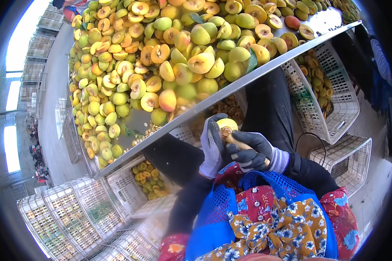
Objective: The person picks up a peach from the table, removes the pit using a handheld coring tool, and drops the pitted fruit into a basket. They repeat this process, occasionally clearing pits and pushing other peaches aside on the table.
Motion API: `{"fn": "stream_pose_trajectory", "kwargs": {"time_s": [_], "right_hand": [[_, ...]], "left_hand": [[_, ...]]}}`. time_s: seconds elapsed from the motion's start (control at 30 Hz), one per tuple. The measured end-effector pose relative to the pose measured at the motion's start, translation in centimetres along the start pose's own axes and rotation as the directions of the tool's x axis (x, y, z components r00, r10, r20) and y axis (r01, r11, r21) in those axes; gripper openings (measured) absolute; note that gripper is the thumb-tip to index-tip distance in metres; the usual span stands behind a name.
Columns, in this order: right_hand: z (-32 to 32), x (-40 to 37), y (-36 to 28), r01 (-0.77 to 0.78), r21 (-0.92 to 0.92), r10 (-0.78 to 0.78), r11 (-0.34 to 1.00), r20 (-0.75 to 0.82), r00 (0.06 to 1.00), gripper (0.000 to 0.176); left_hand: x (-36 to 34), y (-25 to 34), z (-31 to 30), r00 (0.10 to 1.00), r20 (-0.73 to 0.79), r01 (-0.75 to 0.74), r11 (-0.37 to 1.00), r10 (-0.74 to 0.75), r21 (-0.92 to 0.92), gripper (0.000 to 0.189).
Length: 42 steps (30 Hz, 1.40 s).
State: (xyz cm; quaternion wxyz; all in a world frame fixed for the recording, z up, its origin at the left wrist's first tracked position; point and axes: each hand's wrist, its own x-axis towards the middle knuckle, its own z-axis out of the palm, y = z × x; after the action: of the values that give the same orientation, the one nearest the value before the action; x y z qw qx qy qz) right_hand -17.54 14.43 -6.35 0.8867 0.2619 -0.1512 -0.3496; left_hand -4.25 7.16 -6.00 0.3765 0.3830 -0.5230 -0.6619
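My left hand, in a grey-and-lilac glove, is closed around a yellow peach half whose cut side faces my right hand. In a matching glove, my right hand grips a tool with a pale wooden handle; its tip is against the fruit and hidden there. Both hands are close together above my lap, just below the metal table edge. Whole and halved peaches, yellow-green with some red blush, are heaped on the table beyond them.
A white crate of fruit pieces stands at lower left, another crate at right. Stacked crates fill the left foreground. Under the table sits a container of fruit scraps. Another person shows at the top left.
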Motion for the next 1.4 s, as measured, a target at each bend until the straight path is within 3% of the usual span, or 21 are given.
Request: {"fn": "stream_pose_trajectory", "kwargs": {"time_s": [0.13,0.23,0.27,0.3,0.4,0.47,0.57,0.63,0.77,0.87,0.9,0.97,1.0,1.03,1.1,1.13,1.2,1.27,1.33,1.37,1.4], "right_hand": [[0.9,0.6,0.6,0.199,-0.296,-0.258,0.934,-0.175,0.95,0.037],[2.4,0.5,0.9,0.247,-0.459,-0.318,0.854,-0.083,0.945,0.036],[2.4,0.5,0.5,0.225,-0.472,-0.319,0.853,-0.13,0.939,0.036],[2.2,0.4,0.1,0.202,-0.477,-0.321,0.855,-0.181,0.93,0.036],[1.8,0.0,-0.6,0.105,-0.589,-0.355,0.801,-0.327,0.876,0.034],[2.2,0.0,-0.4,0.079,-0.607,-0.377,0.791,-0.381,0.844,0.033],[2.0,0.3,-0.5,0.023,-0.617,-0.334,0.787,-0.393,0.857,0.031],[2.3,0.7,-0.3,-0.008,-0.649,-0.345,0.76,-0.415,0.842,0.031],[2.9,0.5,-0.1,-0.094,-0.801,-0.425,0.591,-0.409,0.807,0.033],[3.2,-0.4,0.5,-0.039,-0.856,-0.491,0.515,-0.332,0.805,0.038],[3.3,-0.5,0.6,0.0,-0.86,-0.507,0.51,-0.301,0.808,0.041],[4.5,0.0,1.1,-0.028,-0.957,-0.579,0.288,-0.198,0.791,0.04],[5.0,0.1,1.5,-0.045,-0.983,-0.606,0.178,-0.146,0.782,0.04],[5.8,0.1,1.4,-0.151,-0.982,-0.6,-0.111,-0.055,0.798,0.035],[5.3,0.6,1.6,-0.231,-0.809,-0.627,-0.541,0.205,0.752,0.026],[5.1,1.0,1.8,-0.278,-0.646,-0.591,-0.711,0.336,0.734,0.022],[6.6,1.5,2.7,-0.322,-0.574,-0.565,-0.753,0.313,0.764,0.023],[6.9,1.7,3.1,-0.319,-0.514,-0.529,-0.796,0.333,0.781,0.023],[7.0,1.8,3.5,-0.378,-0.436,-0.529,-0.816,0.304,0.792,0.027],[6.9,1.9,3.6,-0.396,-0.416,-0.533,-0.819,0.295,0.793,0.027],[6.7,1.9,3.6,-0.413,-0.394,-0.537,-0.821,0.288,0.793,0.027]], "left_hand": [[0.5,-2.6,-1.3,0.965,-0.204,0.166,0.986,-0.165,-0.016,0.044],[-0.5,0.1,-2.7,0.962,-0.267,0.045,0.94,0.05,0.339,0.04],[-0.7,0.1,-3.4,0.908,-0.383,0.18,0.984,-0.168,-0.007,0.038],[-1.8,1.4,-4.8,0.909,-0.413,0.186,0.942,-0.057,0.279,0.036],[-3.8,5.0,-10.0,0.808,-0.556,0.169,0.828,0.195,0.535,0.035],[-5.0,6.5,-12.9,0.748,-0.398,0.389,0.136,0.53,0.911,0.04],[-3.0,9.2,-13.2,0.786,-0.274,0.383,-0.089,0.553,0.919,0.046],[0.8,9.5,-11.8,0.854,-0.264,0.218,0.152,0.448,0.964,0.049],[8.7,6.2,-8.8,0.975,-0.085,0.101,-0.068,0.208,0.993,0.056],[11.4,5.9,-10.3,0.985,-0.025,-0.008,0.191,0.169,0.982,0.055],[11.6,5.8,-11.1,0.968,-0.037,-0.067,0.397,0.249,0.915,0.05],[9.9,6.2,-11.7,0.983,-0.185,0.087,0.861,0.008,0.501,0.046],[8.8,6.4,-11.8,0.971,-0.196,0.181,0.962,-0.141,0.205,0.045],[7.7,5.4,-11.9,0.987,-0.154,0.071,0.992,-0.054,0.107,0.044],[5.1,7.2,-10.1,0.972,0.03,0.235,0.971,-0.233,-0.054,0.047],[4.1,7.2,-9.6,0.926,0.097,0.378,0.874,-0.366,-0.306,0.048],[2.7,7.1,-6.3,0.885,-0.126,0.369,0.84,-0.448,-0.397,0.05],[1.1,6.2,-4.7,0.996,-0.004,0.087,0.994,-0.087,-0.061,0.054],[0.3,6.4,-3.8,0.994,0.019,0.106,0.992,-0.107,0.064,0.054],[-0.1,6.2,-3.3,0.989,-0.015,0.142,0.978,-0.146,-0.155,0.039],[-0.3,5.9,-3.2,0.989,-0.021,0.142,0.983,-0.145,-0.114,0.04]]}}
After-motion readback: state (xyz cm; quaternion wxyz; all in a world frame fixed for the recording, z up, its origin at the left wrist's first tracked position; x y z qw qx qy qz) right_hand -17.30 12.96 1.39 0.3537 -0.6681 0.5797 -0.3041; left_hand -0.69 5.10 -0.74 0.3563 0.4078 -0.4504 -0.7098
